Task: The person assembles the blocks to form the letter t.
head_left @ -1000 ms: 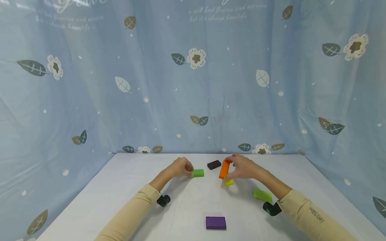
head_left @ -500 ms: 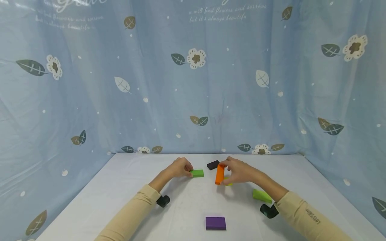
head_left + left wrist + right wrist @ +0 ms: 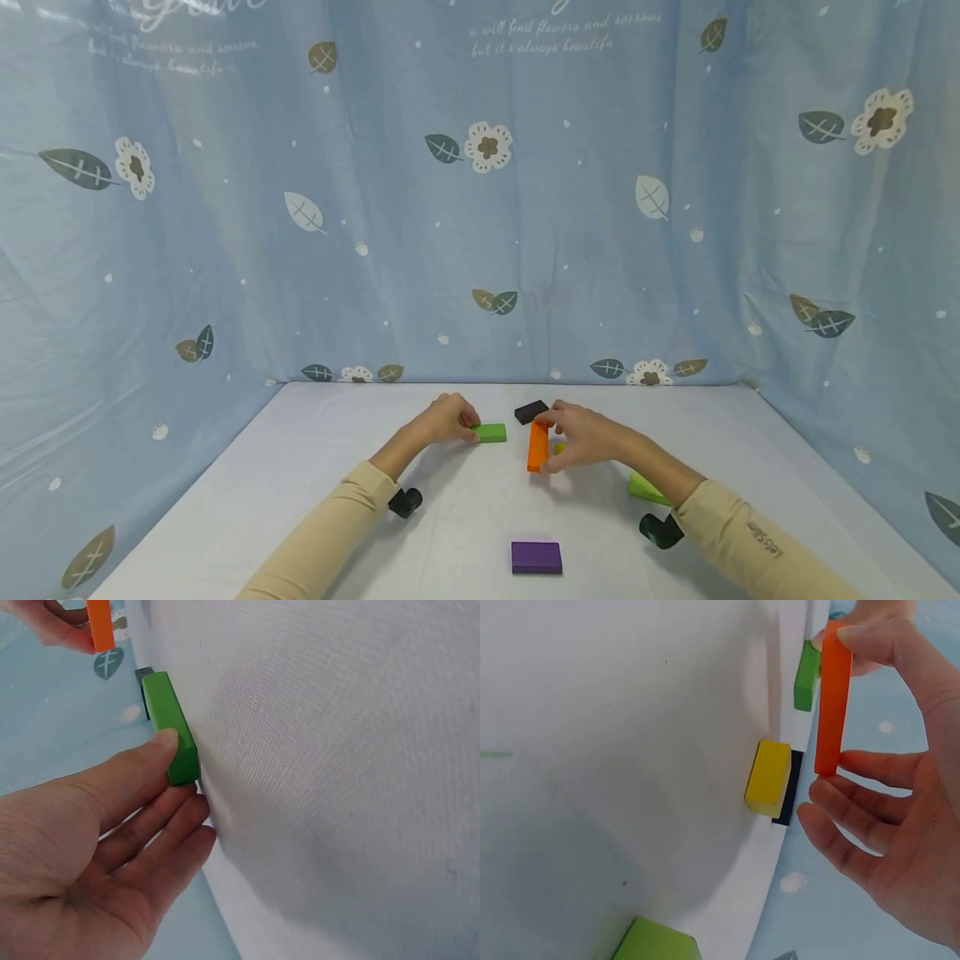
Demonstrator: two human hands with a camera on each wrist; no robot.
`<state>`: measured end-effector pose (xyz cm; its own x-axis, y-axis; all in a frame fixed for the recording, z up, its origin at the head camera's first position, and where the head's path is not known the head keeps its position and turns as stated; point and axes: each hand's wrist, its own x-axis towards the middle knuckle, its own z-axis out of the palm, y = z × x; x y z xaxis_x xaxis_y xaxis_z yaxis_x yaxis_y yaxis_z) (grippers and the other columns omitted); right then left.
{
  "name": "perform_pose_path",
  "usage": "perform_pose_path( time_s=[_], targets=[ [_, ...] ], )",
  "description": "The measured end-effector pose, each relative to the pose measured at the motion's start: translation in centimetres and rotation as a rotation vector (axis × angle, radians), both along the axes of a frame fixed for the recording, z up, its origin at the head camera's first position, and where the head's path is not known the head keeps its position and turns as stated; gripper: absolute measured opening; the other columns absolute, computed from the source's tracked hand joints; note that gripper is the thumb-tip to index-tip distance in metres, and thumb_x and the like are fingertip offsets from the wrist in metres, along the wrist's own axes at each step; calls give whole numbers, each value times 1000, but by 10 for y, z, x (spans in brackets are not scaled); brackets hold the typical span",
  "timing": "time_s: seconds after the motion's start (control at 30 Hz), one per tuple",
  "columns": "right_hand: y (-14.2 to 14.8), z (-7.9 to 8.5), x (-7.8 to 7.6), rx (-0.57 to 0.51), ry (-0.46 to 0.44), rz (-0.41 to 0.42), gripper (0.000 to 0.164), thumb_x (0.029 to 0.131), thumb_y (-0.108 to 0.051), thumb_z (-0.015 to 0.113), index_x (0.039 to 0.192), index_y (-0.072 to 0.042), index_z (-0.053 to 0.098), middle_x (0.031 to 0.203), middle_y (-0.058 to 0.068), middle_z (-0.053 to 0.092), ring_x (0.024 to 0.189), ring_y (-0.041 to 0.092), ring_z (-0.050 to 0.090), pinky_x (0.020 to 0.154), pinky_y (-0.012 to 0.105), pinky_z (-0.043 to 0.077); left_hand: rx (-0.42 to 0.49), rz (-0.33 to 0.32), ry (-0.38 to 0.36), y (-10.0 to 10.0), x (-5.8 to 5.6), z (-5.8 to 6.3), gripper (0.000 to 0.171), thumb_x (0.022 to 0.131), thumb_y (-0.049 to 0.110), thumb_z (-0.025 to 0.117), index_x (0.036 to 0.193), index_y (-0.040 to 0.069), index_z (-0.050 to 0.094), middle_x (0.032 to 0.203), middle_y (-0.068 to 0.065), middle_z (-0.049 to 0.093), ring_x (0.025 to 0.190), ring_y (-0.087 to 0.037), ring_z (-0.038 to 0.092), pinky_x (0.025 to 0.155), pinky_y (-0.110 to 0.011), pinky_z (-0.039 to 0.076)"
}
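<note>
My left hand point(image 3: 447, 418) pinches the left end of a green block point(image 3: 491, 432) lying on the white table; in the left wrist view the thumb presses its side. My right hand point(image 3: 588, 435) holds an orange block point(image 3: 537, 447) lengthwise between thumb and fingers, raised over the table in the right wrist view. A yellow block point(image 3: 769, 777) lies below the right hand, mostly hidden behind it in the head view. Just beyond the orange block is a black block point(image 3: 531, 412).
A purple block point(image 3: 536, 557) lies near the front of the table point(image 3: 450, 533). Near the right wrist is a lime-green block point(image 3: 648, 489), partly covered by the forearm. A blue patterned curtain point(image 3: 480, 233) hangs at the back and sides.
My right hand has moved left and nearer to me with the orange block, from above the yellow block towards the green one. The left hand stays in place on the green block.
</note>
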<state>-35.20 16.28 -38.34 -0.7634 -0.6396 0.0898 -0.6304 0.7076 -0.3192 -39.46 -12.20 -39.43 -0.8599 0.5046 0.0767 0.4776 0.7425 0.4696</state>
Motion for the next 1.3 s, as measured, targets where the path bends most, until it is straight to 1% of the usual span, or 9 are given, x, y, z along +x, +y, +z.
perform_pose_path(
  time_s=[0.13,0.37,0.57,0.73,0.93,1.1,1.3],
  targets=[
    [-2,-2,0,-7,-19,4,69,75,-47,77,129,-8,61,107,6,62,101,21,61,80,31,52,-2,12,-5,0,0,0,23,79,12,81,100,3,76,89,-3,75,80,-9,64,76,-27,54],
    [-4,-7,-3,11,-24,-4,68,75,-47,77,129,-10,62,106,1,61,101,18,59,80,29,52,0,2,-1,0,1,1,24,79,11,81,100,2,76,89,-4,75,79,-10,65,75,-27,54],
    [-4,-9,-4,12,-40,-8,69,75,-48,77,131,-10,61,106,1,60,102,19,59,82,31,52,2,15,-7,1,1,3,24,79,11,81,100,2,76,89,-5,75,81,-11,65,77,-30,54],
    [-4,-10,-3,14,-52,6,71,75,-48,78,131,-9,60,107,1,60,102,20,58,84,32,51,1,15,-8,0,0,0,24,79,11,81,100,2,76,89,-4,75,80,-10,65,75,-27,55],
    [-3,-12,-1,12,-36,36,70,75,-47,78,128,-4,62,109,3,61,98,21,58,84,30,51,-5,18,-4,0,-1,-2,23,79,12,82,100,4,76,88,-2,74,79,-9,64,75,-27,54],
    [-1,-17,-2,26,-26,39,73,73,-52,78,129,-7,62,112,0,61,97,16,55,83,27,49,-3,6,6,1,0,-2,23,79,11,81,99,2,76,89,-4,75,79,-10,65,74,-28,55],
    [2,-18,-2,29,-25,49,74,73,-53,78,130,-9,62,114,-2,61,98,16,54,85,28,49,3,-1,21,1,0,-2,23,79,10,81,99,2,76,89,-6,75,80,-12,66,75,-29,55]
  ],
)
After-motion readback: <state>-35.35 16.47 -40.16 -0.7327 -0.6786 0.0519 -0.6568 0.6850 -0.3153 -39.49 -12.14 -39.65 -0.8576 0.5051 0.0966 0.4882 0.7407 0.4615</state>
